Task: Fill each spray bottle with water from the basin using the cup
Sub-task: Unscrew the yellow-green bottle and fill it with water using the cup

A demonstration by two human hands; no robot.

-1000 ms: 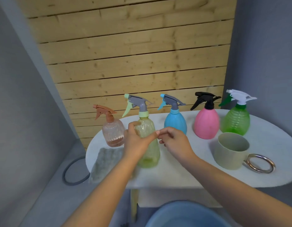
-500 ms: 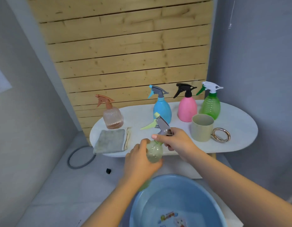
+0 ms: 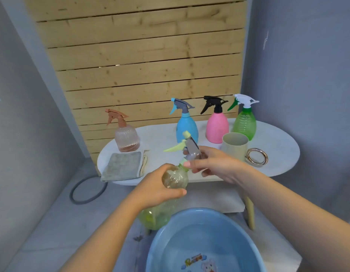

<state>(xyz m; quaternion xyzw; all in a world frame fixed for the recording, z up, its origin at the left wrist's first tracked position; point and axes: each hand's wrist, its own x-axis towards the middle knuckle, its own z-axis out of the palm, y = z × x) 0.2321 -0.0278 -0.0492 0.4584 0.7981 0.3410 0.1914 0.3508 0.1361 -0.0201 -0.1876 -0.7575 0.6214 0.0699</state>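
Basin (image 3: pixel 170 242) cut off below; bottle neck (image 3: pixel 183 166) perhaps behind fingers (image 3: pixel 191 165).

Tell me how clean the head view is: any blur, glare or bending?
Head view: soft, even light, no harsh glare; wide-angle bending bows the wooden slat wall and table; the spray head in the right hand is slightly smeared; the basin is cropped at the bottom edge.

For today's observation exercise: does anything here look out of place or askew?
Yes. The grey spray head with pale green trigger sits tilted off the neck of the yellow-green clear bottle; the right hand holds it, and the left hand grips the bottle.
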